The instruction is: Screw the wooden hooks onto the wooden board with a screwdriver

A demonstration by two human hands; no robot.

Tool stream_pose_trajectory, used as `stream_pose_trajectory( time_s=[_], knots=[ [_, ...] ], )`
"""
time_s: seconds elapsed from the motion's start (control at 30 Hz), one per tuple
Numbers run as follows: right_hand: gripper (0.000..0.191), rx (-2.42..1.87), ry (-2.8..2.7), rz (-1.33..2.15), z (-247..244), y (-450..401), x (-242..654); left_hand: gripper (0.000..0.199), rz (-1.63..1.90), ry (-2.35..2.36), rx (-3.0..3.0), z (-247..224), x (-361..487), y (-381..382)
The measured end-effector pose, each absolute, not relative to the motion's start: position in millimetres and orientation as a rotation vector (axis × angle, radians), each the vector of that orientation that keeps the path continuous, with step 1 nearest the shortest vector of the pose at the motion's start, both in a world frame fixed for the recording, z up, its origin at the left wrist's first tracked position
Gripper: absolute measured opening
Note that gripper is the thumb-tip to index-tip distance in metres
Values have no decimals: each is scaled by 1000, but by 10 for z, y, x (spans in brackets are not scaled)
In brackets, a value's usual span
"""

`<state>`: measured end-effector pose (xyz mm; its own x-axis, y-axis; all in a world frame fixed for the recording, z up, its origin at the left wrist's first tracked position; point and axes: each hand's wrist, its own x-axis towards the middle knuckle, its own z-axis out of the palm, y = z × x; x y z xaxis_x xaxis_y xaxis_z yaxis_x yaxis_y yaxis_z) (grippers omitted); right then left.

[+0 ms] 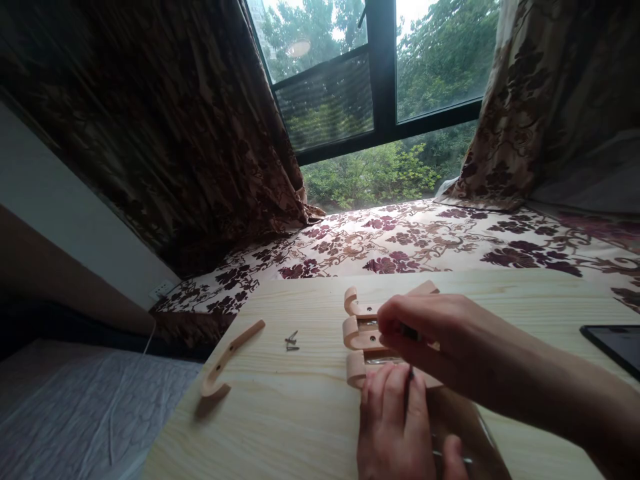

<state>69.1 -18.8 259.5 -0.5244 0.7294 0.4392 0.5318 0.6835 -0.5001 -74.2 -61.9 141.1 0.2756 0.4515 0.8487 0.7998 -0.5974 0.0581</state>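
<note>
Three pale wooden hooks lie side by side, the far hook [351,303], the middle hook [354,333] and the near hook [356,370], their curved ends to the left. Dark holes show in the far two. My left hand [397,417] rests on the near hook with its fingers spread, over a brown strip [465,427]. Above the hooks, my right hand [425,327] is closed around a small dark tool [409,331], mostly hidden by the fingers. Another wooden hook [225,360] lies apart on the left. Between it and the row are several small screws [291,341].
A light wooden table [290,413] with rounded corners carries everything. At its right edge lies a dark tablet or phone [615,343]. Behind are a floral-covered ledge [400,247], curtains and a window; a quilted bed surface [100,407] is at the lower left.
</note>
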Motion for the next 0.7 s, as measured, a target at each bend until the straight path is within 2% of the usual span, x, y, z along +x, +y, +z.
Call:
stream_pose_trajectory(
  time_s=[0.13,0.23,0.4,0.7],
  knots=[
    [12,-953,-2216,500,2582,-162,710,38,-1220,-1134,-2229,1438,-815,-658],
    [11,-978,-2179,405,2539,-62,716,38,-1207,-1179,-2235,1408,-757,-686],
    [9,-1079,-2115,253,2489,28,746,40,-1463,-1342,-2085,1350,-604,-726],
    [15,-1098,-2266,65,2564,-216,832,42,-1432,-1346,-2119,1402,-597,-725]
  ],
)
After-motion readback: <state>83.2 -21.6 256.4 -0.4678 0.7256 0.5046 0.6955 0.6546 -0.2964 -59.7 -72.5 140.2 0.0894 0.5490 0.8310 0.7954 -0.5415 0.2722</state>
